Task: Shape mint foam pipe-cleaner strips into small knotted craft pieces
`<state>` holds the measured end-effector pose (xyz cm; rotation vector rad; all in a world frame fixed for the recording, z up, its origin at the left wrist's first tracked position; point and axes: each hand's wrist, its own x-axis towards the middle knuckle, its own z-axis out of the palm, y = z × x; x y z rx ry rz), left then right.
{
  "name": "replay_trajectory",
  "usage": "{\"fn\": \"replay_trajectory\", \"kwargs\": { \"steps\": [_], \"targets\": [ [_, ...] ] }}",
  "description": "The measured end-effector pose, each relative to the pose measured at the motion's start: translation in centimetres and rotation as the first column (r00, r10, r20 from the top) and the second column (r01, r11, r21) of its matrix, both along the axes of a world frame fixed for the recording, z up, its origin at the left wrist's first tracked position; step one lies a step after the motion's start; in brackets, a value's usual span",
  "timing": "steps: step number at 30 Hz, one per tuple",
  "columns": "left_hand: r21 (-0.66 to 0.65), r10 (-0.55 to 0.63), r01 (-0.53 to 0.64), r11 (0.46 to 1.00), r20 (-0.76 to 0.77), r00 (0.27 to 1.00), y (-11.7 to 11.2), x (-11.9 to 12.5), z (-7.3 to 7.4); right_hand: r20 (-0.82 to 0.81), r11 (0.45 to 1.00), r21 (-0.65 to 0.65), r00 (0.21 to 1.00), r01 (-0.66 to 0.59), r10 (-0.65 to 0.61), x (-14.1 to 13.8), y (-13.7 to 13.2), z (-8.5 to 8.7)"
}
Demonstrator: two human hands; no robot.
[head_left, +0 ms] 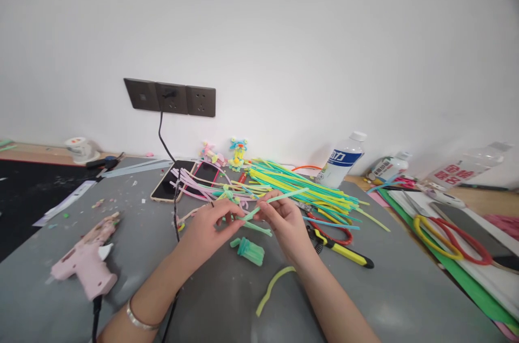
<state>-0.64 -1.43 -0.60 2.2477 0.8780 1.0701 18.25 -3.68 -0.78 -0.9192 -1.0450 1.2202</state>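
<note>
My left hand [211, 226] and my right hand [284, 221] meet over the grey mat [203, 299], both pinched on a thin pale green straw [279, 198] that slants up to the right. A second green strip [257, 228] crosses beneath my fingers. Just below the hands lies a small bundle of cut green straw pieces [249, 250]. A bent yellow-green straw [272, 288] rests on the mat near my right forearm.
A heap of yellow, green and blue straws [308, 189] lies behind my hands, with pink ones over a phone [174, 180]. Pink glue gun [87, 262] at left, its cord running to the wall socket [170, 97]. Yellow-handled cutter [344, 251], scissors [450, 235], bottles [343, 159] at right.
</note>
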Motion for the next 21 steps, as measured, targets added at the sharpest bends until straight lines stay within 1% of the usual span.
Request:
{"fn": "replay_trajectory", "kwargs": {
  "steps": [5, 9, 14, 21],
  "targets": [
    [-0.027, -0.011, 0.011, 1.0, 0.01, 1.0, 0.05, 0.02, -0.1, 0.088, 0.989, 0.028, 0.986, -0.147, 0.144, -0.33, -0.03, -0.1],
    [-0.073, 0.008, -0.008, 0.997, 0.005, 1.0, 0.04, 0.08, -0.03, 0.111, 0.985, 0.022, 0.979, -0.174, 0.17, -0.18, 0.01, -0.09],
    [-0.128, 0.013, -0.013, 0.992, -0.007, 1.0, 0.11, 0.1, 0.1, 0.156, 0.978, 0.02, 0.967, -0.206, 0.2, -0.04, -0.05, 0.32],
    [-0.13, -0.008, 0.01, 0.991, 0.015, 1.0, -0.09, 0.02, 0.44, 0.192, 0.974, -0.034, 0.955, -0.223, 0.225, 0.28, 0.02, 0.51]
  ]
}}
